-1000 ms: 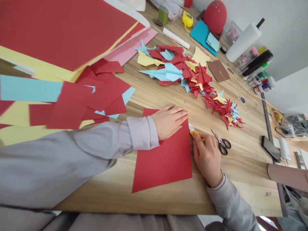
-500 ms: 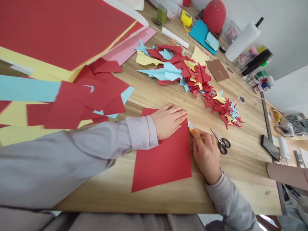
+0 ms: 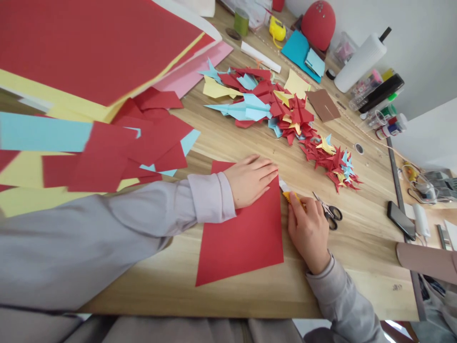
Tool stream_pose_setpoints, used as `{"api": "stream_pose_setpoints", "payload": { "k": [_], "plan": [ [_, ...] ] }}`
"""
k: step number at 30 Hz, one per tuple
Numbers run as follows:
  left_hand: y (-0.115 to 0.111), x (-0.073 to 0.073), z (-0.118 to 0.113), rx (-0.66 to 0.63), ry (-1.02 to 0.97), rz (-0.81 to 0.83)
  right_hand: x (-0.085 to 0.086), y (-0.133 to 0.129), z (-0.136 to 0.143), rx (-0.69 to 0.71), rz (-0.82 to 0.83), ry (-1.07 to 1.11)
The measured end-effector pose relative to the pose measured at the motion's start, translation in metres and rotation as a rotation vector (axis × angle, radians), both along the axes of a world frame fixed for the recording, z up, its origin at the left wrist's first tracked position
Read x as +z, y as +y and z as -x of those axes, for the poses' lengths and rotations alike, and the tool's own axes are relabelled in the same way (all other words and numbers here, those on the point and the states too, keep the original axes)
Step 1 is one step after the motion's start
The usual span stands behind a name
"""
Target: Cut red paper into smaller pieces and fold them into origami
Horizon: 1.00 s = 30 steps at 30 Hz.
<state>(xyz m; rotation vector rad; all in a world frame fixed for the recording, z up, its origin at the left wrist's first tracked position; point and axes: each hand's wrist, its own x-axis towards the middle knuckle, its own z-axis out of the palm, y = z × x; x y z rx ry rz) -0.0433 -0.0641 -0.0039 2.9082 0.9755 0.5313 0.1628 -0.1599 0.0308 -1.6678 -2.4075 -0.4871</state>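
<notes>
A red paper sheet [image 3: 246, 238] lies on the wooden table [image 3: 171, 286] in front of me. My left hand [image 3: 251, 181] rests flat on its upper part, fingers stretched toward the right edge. Just right of the sheet, my right hand [image 3: 310, 228] is closed around a yellow utility knife [image 3: 290, 194], its blade pointing up and left at the sheet's upper right edge. Black-handled scissors [image 3: 332, 214] lie just beyond my right hand, partly behind its fingers.
Red, blue and yellow paper pieces [image 3: 103, 157] cover the left side below large red sheets [image 3: 85, 43]. Folded paper shapes [image 3: 293, 109] spread across the back. A phone [image 3: 401, 220] lies at right; bottles [image 3: 380, 95] stand by the wall.
My right hand and the knife have shifted slightly to the right, and more of the blade shows. My left hand stays in place on the red sheet.
</notes>
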Motion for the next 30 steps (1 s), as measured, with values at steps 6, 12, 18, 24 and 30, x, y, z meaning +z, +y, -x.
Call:
{"api": "stream_pose_setpoints", "payload": {
  "k": [6, 12, 18, 24, 30],
  "plan": [
    [-0.0004, 0.0004, -0.0002, -0.005, -0.027, 0.01, 0.0004, -0.0019, 0.0019, -0.009, -0.018, -0.022],
    [-0.0004, 0.0005, -0.0002, -0.001, -0.007, 0.005, 0.0008, -0.0032, 0.0044, -0.007, -0.034, -0.045],
    [-0.0004, 0.0006, -0.0006, -0.002, -0.005, 0.002, 0.001, -0.0042, 0.0054, -0.017, -0.022, -0.05],
    [-0.0012, 0.0018, -0.0005, 0.006, -0.006, -0.007, 0.0008, -0.0045, 0.0056, -0.008, -0.02, -0.046],
    [-0.0015, 0.0015, -0.0007, 0.012, -0.027, -0.007, 0.0001, -0.0038, 0.0048, 0.003, -0.005, -0.052]
  ]
}}
